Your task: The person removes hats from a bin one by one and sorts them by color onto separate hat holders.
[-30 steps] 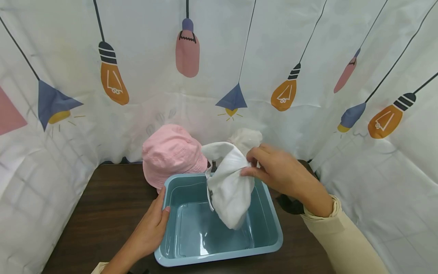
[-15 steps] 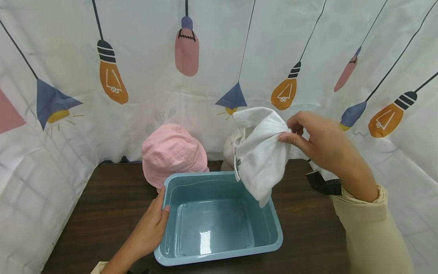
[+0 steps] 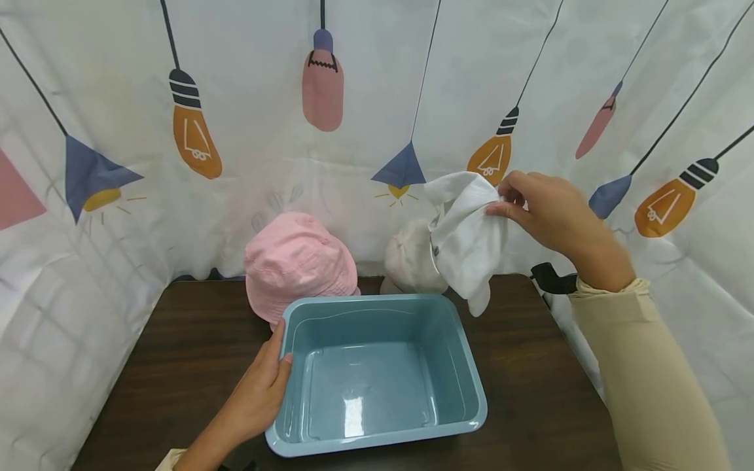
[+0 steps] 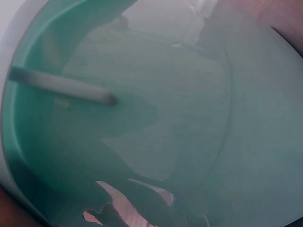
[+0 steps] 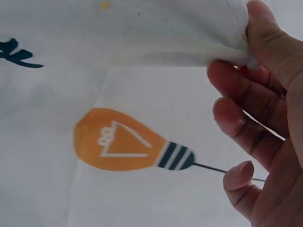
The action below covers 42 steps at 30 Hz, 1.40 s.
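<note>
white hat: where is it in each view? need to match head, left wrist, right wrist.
Head: white hat hangs right of centre, above the table's far edge and beyond the blue tub, pinched by the right hand.
Left wrist: not in it; only the tub's inside shows.
Right wrist: along the top edge, pinched at upper right by the fingers.
Shared landmark: the orange bulb print on the curtain, in head and right wrist views.

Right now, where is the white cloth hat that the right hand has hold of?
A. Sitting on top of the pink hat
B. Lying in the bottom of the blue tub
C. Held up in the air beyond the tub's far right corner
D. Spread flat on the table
C: the right hand pinches the white hat so it hangs in the air, clear of the blue tub, which holds nothing.
</note>
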{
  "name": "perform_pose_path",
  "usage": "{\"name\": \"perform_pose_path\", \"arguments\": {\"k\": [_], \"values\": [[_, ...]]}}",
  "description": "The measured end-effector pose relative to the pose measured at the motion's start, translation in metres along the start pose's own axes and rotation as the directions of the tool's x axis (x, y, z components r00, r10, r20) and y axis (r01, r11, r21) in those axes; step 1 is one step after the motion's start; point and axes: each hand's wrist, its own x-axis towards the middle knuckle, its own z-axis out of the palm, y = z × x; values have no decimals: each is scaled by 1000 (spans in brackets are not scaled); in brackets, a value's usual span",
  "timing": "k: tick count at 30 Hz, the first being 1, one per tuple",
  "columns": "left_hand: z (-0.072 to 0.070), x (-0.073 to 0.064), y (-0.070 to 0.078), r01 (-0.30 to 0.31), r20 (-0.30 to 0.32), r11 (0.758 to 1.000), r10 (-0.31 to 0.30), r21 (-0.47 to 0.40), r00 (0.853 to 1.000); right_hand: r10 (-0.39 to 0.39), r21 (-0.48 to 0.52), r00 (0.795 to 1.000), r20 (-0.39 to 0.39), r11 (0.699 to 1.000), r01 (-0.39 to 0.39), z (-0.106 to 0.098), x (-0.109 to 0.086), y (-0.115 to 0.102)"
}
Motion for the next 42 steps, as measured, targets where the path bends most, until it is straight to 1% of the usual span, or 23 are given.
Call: {"name": "perform_pose_path", "arguments": {"k": [3,6,9,10,14,17,21,24,31,33,38,42], "values": [[0,0,0,2,0,1000,-2,0,1000,-9,27,1000,15,1000,9,14,13,12],[-1,1,0,1,-4,1000,-1,1,1000,-20,74,1000,10,997,19,28,26,22],[-1,0,1,7,-4,1000,-7,3,1000,-23,105,1000,-12,994,24,37,36,26],[-1,0,1,7,-7,1000,-7,5,1000,-14,108,1000,-11,994,15,38,39,26],[-1,-1,2,23,2,1000,-23,-4,1000,37,54,999,12,998,-38,33,46,20],[-1,-1,1,18,1,1000,-18,-5,1000,75,-30,996,39,997,-74,24,49,18],[-1,0,1,-2,-9,1000,2,-3,1000,87,-114,994,69,990,-79,16,51,21],[-1,0,0,-5,-12,1000,5,-5,1000,87,-135,992,86,988,-74,13,52,23],[-2,0,1,14,2,1000,-14,-2,1000,91,-171,995,49,982,-81,6,51,25],[-3,0,1,16,3,1000,-16,1,1000,92,-170,994,56,982,-81,7,52,23],[-3,0,1,14,2,1000,-14,-1,1000,69,-113,995,73,992,-60,21,58,19],[-2,0,0,17,7,1000,-17,-5,1000,51,-62,998,45,997,-48,39,63,14]]}}
